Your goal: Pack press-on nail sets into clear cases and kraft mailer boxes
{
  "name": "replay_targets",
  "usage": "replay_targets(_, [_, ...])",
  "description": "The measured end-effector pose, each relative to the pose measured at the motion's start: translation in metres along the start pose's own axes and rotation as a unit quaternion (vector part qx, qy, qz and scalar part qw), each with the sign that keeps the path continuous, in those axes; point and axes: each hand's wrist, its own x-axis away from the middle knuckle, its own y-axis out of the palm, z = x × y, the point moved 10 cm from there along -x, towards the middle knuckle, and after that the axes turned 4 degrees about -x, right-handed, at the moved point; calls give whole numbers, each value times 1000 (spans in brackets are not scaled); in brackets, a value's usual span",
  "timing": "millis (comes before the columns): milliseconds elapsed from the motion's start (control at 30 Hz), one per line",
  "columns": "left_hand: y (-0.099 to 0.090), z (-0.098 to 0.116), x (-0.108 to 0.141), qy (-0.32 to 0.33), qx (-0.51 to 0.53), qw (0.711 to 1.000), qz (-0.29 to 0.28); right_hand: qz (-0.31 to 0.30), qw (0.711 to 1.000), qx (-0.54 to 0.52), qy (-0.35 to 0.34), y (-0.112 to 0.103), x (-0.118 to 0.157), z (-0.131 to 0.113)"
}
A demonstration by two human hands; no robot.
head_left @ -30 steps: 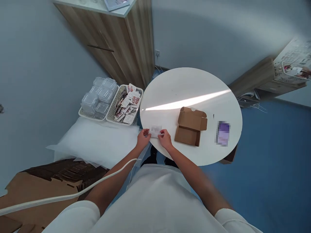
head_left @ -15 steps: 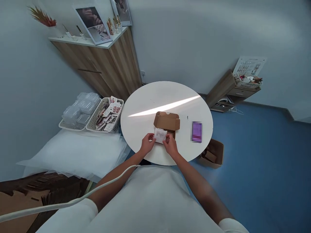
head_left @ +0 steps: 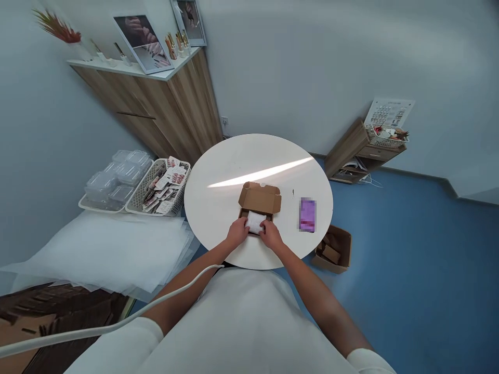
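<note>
A small brown cardboard box [head_left: 259, 198] lies on the round white table, its lid folded back away from me. A white, soft-looking wrapped packet [head_left: 255, 221] is in the box's opening, low between its walls. My left hand [head_left: 237, 232] grips the packet's left edge, thumb and fingers closed. From the right side, my right hand [head_left: 272, 235] pinches the packet's other edge. What the wrapping contains is hidden.
A pixelated purple item [head_left: 307, 214] lies on the white table [head_left: 218, 161], right of the box. Baskets of cards [head_left: 167, 187] and clear plastic boxes [head_left: 117, 176] stand left, behind white sheets [head_left: 101, 249]. An open carton [head_left: 336, 249] sits on the floor at right.
Both hands have brought the packet down into the box. Its face with faint grey marks is now plain white. The whole view has shifted slightly.
</note>
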Motion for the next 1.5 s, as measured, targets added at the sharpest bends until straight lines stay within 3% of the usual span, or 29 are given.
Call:
replay_targets(233, [20, 10, 2, 31, -80, 994, -62, -85, 989, 121, -8, 22, -9, -4])
replay_targets(400, [11, 17, 7, 44, -55, 997, -44, -86, 988, 123, -34, 22, -5, -14])
replay_targets(467, [-7, 16, 6, 51, 3, 999, 12, -35, 992, 91, -79, 5, -1, -22])
replay_targets(533, [-30, 5, 3, 40, 71, 993, 85, 56, 992, 38, -109, -24, 1, -21])
replay_targets(600, [-48, -19, -4, -16, 138, 981, 133, 141, 986, -28, -88, -53, 0, -4])
replay_targets(667, [-49, -53, -15, -117, 237, 956, 125, 183, 975, -127, -12, -70, -9, 29])
replay_targets(767, [-34, -83, -31, -222, 405, 885, 60, 124, 935, -309, 122, -60, -29, 72])
replay_targets(833, [-27, -85, -42, -233, 477, 847, 25, 60, 905, -387, 166, -46, -42, 80])
replay_targets(900, [-24, -80, -50, -225, 508, 831, -2, 6, 889, -423, 178, -37, -53, 74])
replay_targets(1067, [-23, -60, -57, -188, 500, 845, -23, -47, 889, -426, 158, -36, -66, 49])
replay_targets(1300, [-37, -42, -43, -125, 401, 907, -34, -2, 941, -328, 85, -60, -53, 30])
replay_targets(1433, [-32, -42, -26, -121, 409, 901, -81, -67, 944, -322, 22, -53, -31, 17])
replay_targets(1500, [-28, -45, -17, -128, 424, 890, -103, -86, 937, -338, 24, -49, -18, 23])
